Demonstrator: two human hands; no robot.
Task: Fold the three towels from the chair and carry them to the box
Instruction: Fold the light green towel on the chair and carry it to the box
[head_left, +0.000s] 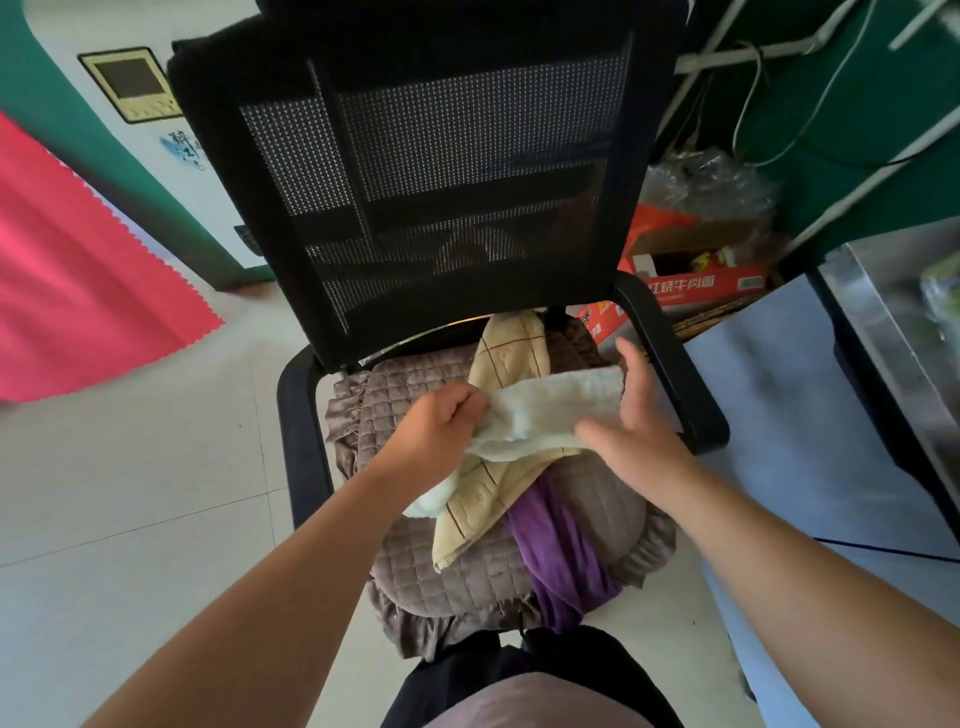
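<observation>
While we stand over the black mesh-backed office chair (457, 171), we are on the first fold: our left hand (436, 431) is curled tight on one end of the pale blue-white terry towel (550, 410), and our right hand (631, 410) lies flat and spread against the other end, fingers straight, clasping nothing. That towel is stretched between the two hands, just above the seat, with a loose tail hanging down under the left wrist. Beneath it, on the quilted grey-brown seat cushion (415, 566), the cream towel with thin red check lines (498, 483) lies crumpled, and the purple cloth towel (561, 556) trails out from under it toward the front edge. Both of these look unfolded.

Next, we judge, the right hand must close on its end so the ends can be brought together evenly, gathering in the hanging tail. A red printed cardboard box (696, 270) sits on the floor beyond the right armrest; we cannot tell if it is the intended one.
</observation>
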